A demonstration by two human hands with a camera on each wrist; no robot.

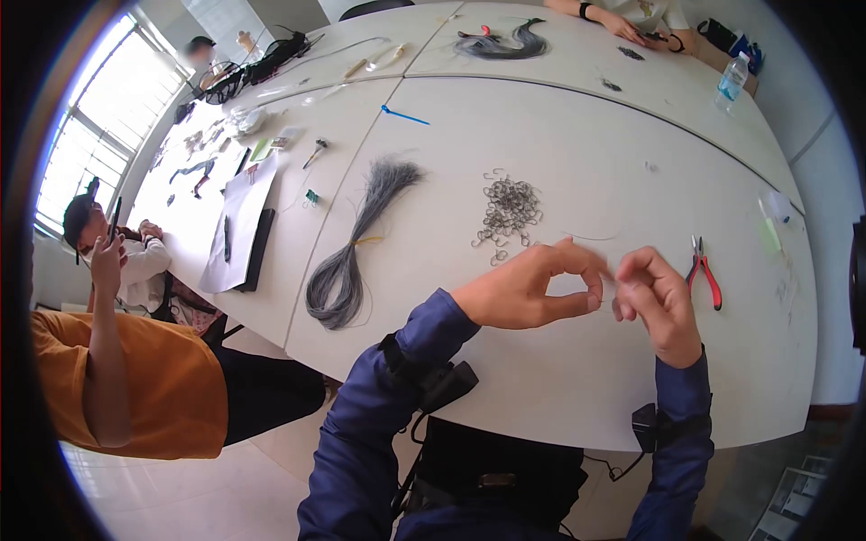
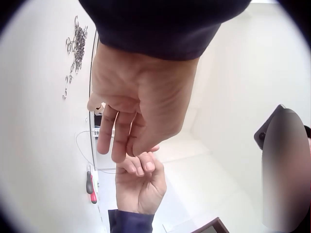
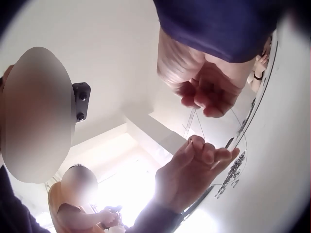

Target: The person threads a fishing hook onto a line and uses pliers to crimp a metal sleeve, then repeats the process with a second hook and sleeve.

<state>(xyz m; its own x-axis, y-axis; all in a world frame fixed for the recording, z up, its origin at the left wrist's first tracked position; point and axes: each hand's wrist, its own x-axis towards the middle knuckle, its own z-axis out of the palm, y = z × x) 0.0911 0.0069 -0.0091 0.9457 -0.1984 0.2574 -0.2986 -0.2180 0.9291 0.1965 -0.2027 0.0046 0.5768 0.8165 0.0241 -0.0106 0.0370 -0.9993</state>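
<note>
My left hand (image 1: 544, 284) and right hand (image 1: 657, 302) are raised over the table's near side, fingertips close together. A thin, pale strand (image 3: 199, 124) runs between them in the right wrist view, pinched at both hands' fingertips. Its loose length (image 1: 591, 238) curves out beyond the fingers. A tiny glint shows at the left fingertips; I cannot tell what it is. A pile of small curved metal hooks (image 1: 511, 210) lies just past my left hand. Red-handled pliers (image 1: 704, 273) lie right of my right hand.
A grey bundle of long fibres (image 1: 341, 270), tied with a yellow band, lies on the left. Beyond it are papers (image 1: 236, 212) with a pen, and a blue tie (image 1: 406, 115) lies farther back. A water bottle (image 1: 732, 81) stands far right. People are around the table (image 1: 433, 171).
</note>
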